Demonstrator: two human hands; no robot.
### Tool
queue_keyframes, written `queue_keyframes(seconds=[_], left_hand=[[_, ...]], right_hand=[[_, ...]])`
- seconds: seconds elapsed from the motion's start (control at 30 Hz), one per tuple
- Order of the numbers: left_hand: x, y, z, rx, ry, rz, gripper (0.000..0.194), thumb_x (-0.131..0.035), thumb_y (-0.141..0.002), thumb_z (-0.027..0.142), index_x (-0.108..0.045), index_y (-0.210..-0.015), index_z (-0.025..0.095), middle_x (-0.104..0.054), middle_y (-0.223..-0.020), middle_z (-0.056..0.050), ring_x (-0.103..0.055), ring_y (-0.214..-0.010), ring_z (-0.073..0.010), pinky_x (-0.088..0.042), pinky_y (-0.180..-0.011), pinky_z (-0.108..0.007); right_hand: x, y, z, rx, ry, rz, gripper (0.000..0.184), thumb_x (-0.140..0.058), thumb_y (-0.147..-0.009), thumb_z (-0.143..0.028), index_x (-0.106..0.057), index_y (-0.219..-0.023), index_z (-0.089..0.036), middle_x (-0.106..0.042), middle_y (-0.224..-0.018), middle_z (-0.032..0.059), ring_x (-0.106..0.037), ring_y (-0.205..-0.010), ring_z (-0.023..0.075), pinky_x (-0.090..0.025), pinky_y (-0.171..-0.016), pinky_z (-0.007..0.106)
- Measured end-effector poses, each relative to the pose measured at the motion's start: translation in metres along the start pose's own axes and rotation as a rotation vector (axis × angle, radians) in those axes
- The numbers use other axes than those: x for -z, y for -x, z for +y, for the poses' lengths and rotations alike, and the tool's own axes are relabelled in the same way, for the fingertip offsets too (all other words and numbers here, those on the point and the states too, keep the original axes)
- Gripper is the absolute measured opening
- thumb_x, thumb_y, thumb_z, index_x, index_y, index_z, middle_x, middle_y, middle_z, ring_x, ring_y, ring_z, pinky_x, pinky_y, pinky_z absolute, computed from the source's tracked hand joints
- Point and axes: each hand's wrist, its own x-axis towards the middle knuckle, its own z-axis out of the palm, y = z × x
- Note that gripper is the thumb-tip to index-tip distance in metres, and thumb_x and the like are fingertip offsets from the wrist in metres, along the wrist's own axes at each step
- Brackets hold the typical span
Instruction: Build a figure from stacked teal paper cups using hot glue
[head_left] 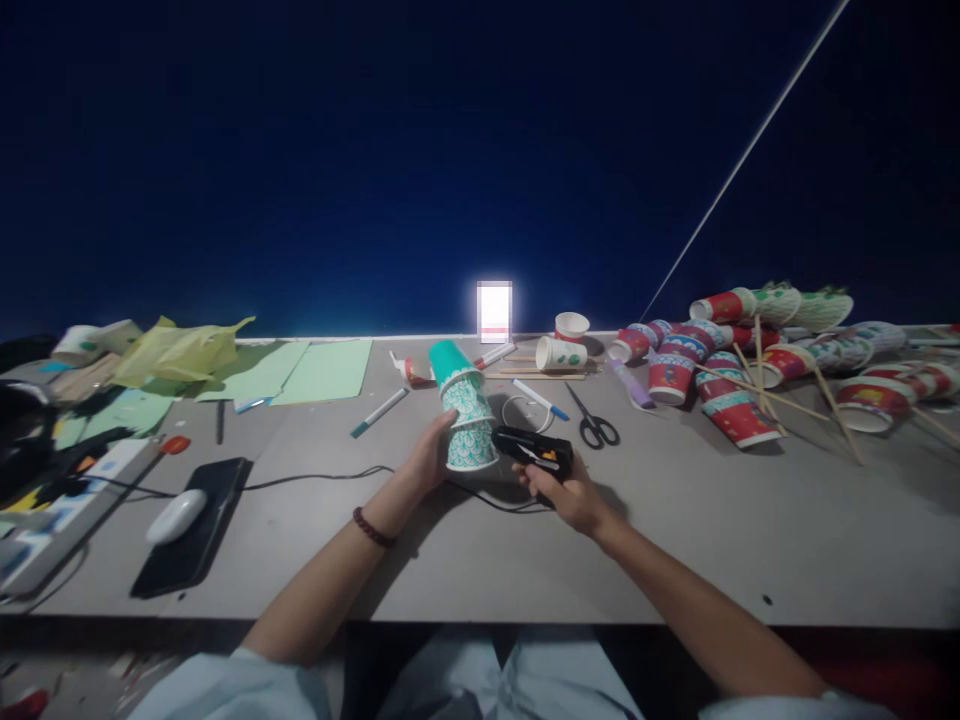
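Observation:
My left hand (431, 458) is closed around the side of a column of paper cups (471, 408). The uppermost cup is plain teal, and those below are white with a teal pattern. The column leans slightly to the left above the table. In my right hand (574, 495) is a black hot glue gun (534, 448) with an orange mark on its side. Its front end points left and is close to the lower cups; I cannot tell whether it touches them. A black cord (319, 477) runs beneath my hands.
Scissors (598, 425), a marker (380, 412) and a white cup (561, 353) lie beyond my hands. To the right are joined red cups (671, 370) and wooden sticks (836, 410). At left are green paper (322, 372), a phone (214, 530), a white case (177, 516) and a power strip (90, 510).

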Motion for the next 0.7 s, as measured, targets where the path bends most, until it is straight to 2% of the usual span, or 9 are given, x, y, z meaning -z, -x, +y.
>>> queue_keyframes(seconds=[0.13, 0.2, 0.27, 0.37, 0.53, 0.7], left_hand=[[0.001, -0.001, 0.001, -0.016, 0.014, 0.017, 0.041, -0.058, -0.082, 0.039, -0.065, -0.104, 0.006, -0.073, -0.097, -0.017, -0.070, -0.086, -0.0280, -0.054, -0.081, -0.040], [0.001, 0.000, 0.002, -0.030, 0.018, 0.034, 0.042, -0.058, -0.082, 0.040, -0.064, -0.106, 0.006, -0.073, -0.097, -0.017, -0.070, -0.084, -0.0278, -0.054, -0.080, -0.041], [0.002, -0.001, 0.002, -0.025, 0.019, 0.039, 0.042, -0.057, -0.081, 0.040, -0.063, -0.106, 0.006, -0.073, -0.096, -0.017, -0.070, -0.081, -0.0283, -0.054, -0.079, -0.043], [0.002, -0.001, 0.003, -0.008, 0.021, 0.043, 0.043, -0.055, -0.082, 0.041, -0.063, -0.105, 0.006, -0.073, -0.092, -0.017, -0.070, -0.080, -0.0294, -0.054, -0.079, -0.045], [0.000, -0.002, 0.006, -0.016, 0.027, 0.061, 0.044, -0.055, -0.081, 0.042, -0.063, -0.103, 0.005, -0.072, -0.090, -0.017, -0.070, -0.080, -0.0290, -0.055, -0.077, -0.044], [0.000, -0.003, 0.007, -0.054, 0.033, 0.090, 0.042, -0.056, -0.081, 0.040, -0.062, -0.106, 0.007, -0.072, -0.094, -0.015, -0.069, -0.078, -0.0269, -0.055, -0.078, -0.042]], right_hand=[[-0.001, 0.001, 0.002, -0.016, -0.159, 0.025, 0.042, -0.050, -0.084, -0.058, -0.060, -0.089, -0.018, -0.058, -0.060, 0.0007, -0.052, -0.049, 0.0124, -0.042, -0.042, 0.024], [-0.002, 0.000, -0.002, -0.048, -0.225, 0.049, 0.046, -0.050, -0.084, -0.060, -0.052, -0.107, -0.020, -0.058, -0.063, -0.0019, -0.052, -0.047, 0.0117, -0.042, -0.040, 0.023], [-0.003, 0.000, -0.006, -0.069, -0.269, 0.064, 0.049, -0.053, -0.083, -0.059, -0.041, -0.114, -0.023, -0.058, -0.068, -0.0033, -0.053, -0.048, 0.0113, -0.045, -0.043, 0.024], [-0.004, -0.002, -0.007, -0.067, -0.292, 0.088, 0.044, -0.053, -0.083, -0.059, -0.036, -0.106, -0.025, -0.058, -0.067, -0.0050, -0.055, -0.049, 0.0114, -0.047, -0.048, 0.025], [-0.002, -0.003, -0.006, -0.043, -0.302, 0.086, 0.040, -0.054, -0.084, -0.056, -0.033, -0.103, -0.027, -0.055, -0.064, -0.0076, -0.054, -0.048, 0.0112, -0.045, -0.045, 0.023], [-0.002, -0.007, -0.013, -0.094, -0.341, 0.103, 0.042, -0.063, -0.080, -0.050, -0.034, -0.101, -0.027, -0.059, -0.073, -0.0064, -0.060, -0.053, 0.0113, -0.049, -0.049, 0.023]])
